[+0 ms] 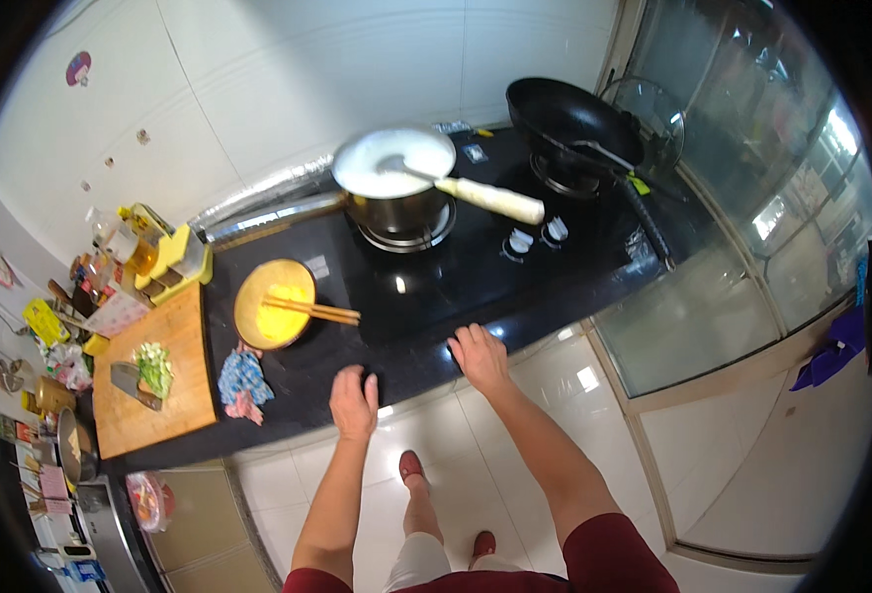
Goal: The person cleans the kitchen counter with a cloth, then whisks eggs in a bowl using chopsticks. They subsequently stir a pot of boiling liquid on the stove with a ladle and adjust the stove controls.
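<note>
My left hand rests at the counter's front edge, thumb apart from the fingers, with nothing in it. Farther right, my right hand lies on the same edge, fingers stretched and also holding nothing. Nearest the left hand is a bowl of beaten egg with wooden chopsticks lying across its rim. Beyond it stands a saucepan on the left burner, containing white liquid or foam. A pale-handled utensil leans in it, its head partly sunk. The pan's long handle points left.
On the right burner sits a black wok with a spatula, its handle toward me. Burner knobs are between. At left are a crumpled blue-and-pink cloth and a cutting board with a cleaver and chopped greens.
</note>
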Demonstrator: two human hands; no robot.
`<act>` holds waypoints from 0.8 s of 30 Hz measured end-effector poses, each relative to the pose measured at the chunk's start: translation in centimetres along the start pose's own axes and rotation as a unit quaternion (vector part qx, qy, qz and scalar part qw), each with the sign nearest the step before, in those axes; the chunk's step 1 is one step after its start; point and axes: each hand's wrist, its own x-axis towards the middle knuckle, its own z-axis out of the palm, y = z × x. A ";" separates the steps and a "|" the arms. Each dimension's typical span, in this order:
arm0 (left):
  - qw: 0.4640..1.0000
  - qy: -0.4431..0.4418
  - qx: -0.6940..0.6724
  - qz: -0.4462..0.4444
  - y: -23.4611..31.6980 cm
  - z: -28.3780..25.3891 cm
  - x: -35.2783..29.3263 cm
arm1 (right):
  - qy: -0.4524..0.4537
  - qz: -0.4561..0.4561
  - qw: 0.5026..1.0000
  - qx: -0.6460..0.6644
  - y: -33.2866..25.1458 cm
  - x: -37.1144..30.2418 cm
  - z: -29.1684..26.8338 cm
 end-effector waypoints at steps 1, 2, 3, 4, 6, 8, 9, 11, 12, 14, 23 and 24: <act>1.000 0.007 -0.001 -0.014 0.0 0.2 0.0 | 0.025 -0.020 0.999 -0.001 0.3 -0.2 0.6; 1.000 0.014 0.017 -0.021 0.1 0.3 -0.1 | 0.034 -0.030 0.999 0.012 0.3 -0.2 0.9; 0.998 0.035 0.039 0.024 -0.1 0.6 -0.2 | 0.046 -0.039 0.998 0.021 0.4 -0.2 1.0; 0.998 0.039 0.041 0.033 0.1 0.8 -0.1 | 0.059 -0.044 0.997 0.025 0.8 -0.3 1.2; 0.997 0.049 0.045 0.037 0.5 0.8 -0.3 | 0.074 -0.043 0.995 0.047 0.7 -0.4 1.2; 0.994 0.080 0.055 0.054 0.5 1.1 -0.4 | 0.092 -0.038 0.994 0.051 0.8 -0.6 1.1; 0.993 0.083 0.052 0.065 0.4 1.2 -0.3 | 0.103 -0.032 0.993 0.046 0.9 -0.6 1.2; 0.996 0.073 0.031 0.047 0.2 1.5 -0.8 | 0.120 -0.030 0.991 0.054 1.5 -1.2 2.1; 0.996 0.077 0.024 0.046 0.4 1.3 -0.8 | 0.127 -0.031 0.989 0.063 1.7 -1.3 2.2; 0.996 0.079 0.007 0.040 0.7 0.9 -1.0 | 0.140 -0.040 0.986 0.082 1.6 -1.3 2.4; 0.994 0.081 -0.014 0.071 0.0 1.2 -1.2 | 0.183 -0.034 0.975 0.121 1.7 -1.9 2.9; 0.994 0.079 -0.018 0.075 -0.1 1.3 -1.3 | 0.191 -0.038 0.973 0.121 1.8 -1.9 3.1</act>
